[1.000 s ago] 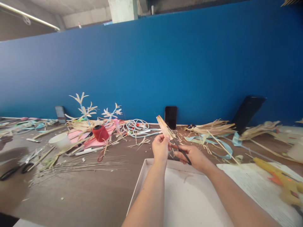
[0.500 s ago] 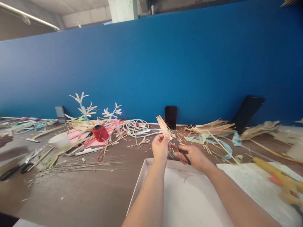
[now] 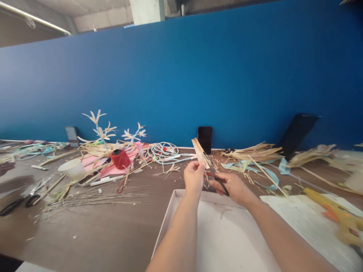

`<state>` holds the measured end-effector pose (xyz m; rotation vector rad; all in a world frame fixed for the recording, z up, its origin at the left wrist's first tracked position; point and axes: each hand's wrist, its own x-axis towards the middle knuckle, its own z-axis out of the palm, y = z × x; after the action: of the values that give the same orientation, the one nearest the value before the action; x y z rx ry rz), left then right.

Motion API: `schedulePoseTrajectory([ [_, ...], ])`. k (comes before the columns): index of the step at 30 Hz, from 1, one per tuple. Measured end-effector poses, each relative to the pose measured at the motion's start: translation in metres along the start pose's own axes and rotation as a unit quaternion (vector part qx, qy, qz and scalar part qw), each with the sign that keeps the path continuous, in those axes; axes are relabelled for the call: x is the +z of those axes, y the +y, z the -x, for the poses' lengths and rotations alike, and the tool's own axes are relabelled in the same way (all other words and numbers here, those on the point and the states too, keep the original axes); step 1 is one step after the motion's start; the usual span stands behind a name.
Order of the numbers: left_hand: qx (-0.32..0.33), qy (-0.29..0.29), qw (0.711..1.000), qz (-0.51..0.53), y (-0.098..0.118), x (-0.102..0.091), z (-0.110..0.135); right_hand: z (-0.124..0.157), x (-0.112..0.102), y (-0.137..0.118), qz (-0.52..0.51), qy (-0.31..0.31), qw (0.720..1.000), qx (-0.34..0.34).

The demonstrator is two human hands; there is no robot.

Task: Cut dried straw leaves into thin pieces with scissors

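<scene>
My left hand (image 3: 194, 177) is closed around the lower end of a folded dry straw-coloured leaf strip (image 3: 199, 152) that points up and away. Right beside it, my right hand (image 3: 232, 186) grips a pair of black-handled scissors (image 3: 220, 184), whose blades reach toward the strip just above my left thumb. Both hands hover over the far edge of a shallow white box lid (image 3: 181, 223) that lies on the brown table.
Dry leaf scraps (image 3: 252, 152) and blue ribbon (image 3: 269, 175) litter the table. A red thread spool (image 3: 120, 159), white cup (image 3: 73, 168), coiled cable (image 3: 163, 150), leaf flowers (image 3: 100, 128), another pair of scissors (image 3: 17, 203), a yellow glue gun (image 3: 334, 214) and printed paper (image 3: 306, 223) lie around. Phones (image 3: 204, 139) lean on the blue partition.
Both hands and the strip have shifted slightly to the right and a little down; the grip on the strip and the scissors is unchanged.
</scene>
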<state>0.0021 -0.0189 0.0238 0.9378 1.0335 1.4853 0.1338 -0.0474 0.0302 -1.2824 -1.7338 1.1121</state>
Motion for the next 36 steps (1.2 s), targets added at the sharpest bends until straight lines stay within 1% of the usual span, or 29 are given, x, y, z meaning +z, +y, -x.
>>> schedulePoseTrajectory([
  [6,0.001,0.007,1.000,-0.008,0.000,0.000,0.000,-0.001,0.000,0.002,0.007,0.001,1.000,0.005],
  [11,0.018,0.050,0.999,-0.004,0.002,-0.002,-0.002,-0.001,0.002,0.006,-0.008,0.002,1.000,0.016],
  [14,0.021,0.069,0.997,0.005,0.001,-0.003,-0.005,-0.001,0.003,0.006,-0.019,-0.009,0.999,0.025],
  [18,0.026,0.058,0.998,0.005,-0.004,-0.005,-0.007,0.000,0.003,0.001,-0.026,-0.012,0.999,0.033],
  [23,0.046,0.049,0.998,-0.003,-0.009,-0.005,-0.007,0.001,0.003,0.001,-0.026,-0.002,0.999,0.021],
  [28,0.038,0.055,0.998,-0.009,-0.008,-0.005,-0.008,0.000,0.003,0.005,-0.012,0.003,1.000,0.010],
  [32,0.036,0.056,0.998,-0.009,-0.007,-0.005,-0.008,0.001,0.003,0.001,-0.035,-0.009,0.999,0.022],
  [36,0.033,0.051,0.998,-0.009,-0.008,-0.005,-0.007,0.002,0.003,-0.001,-0.022,-0.002,1.000,0.014],
])
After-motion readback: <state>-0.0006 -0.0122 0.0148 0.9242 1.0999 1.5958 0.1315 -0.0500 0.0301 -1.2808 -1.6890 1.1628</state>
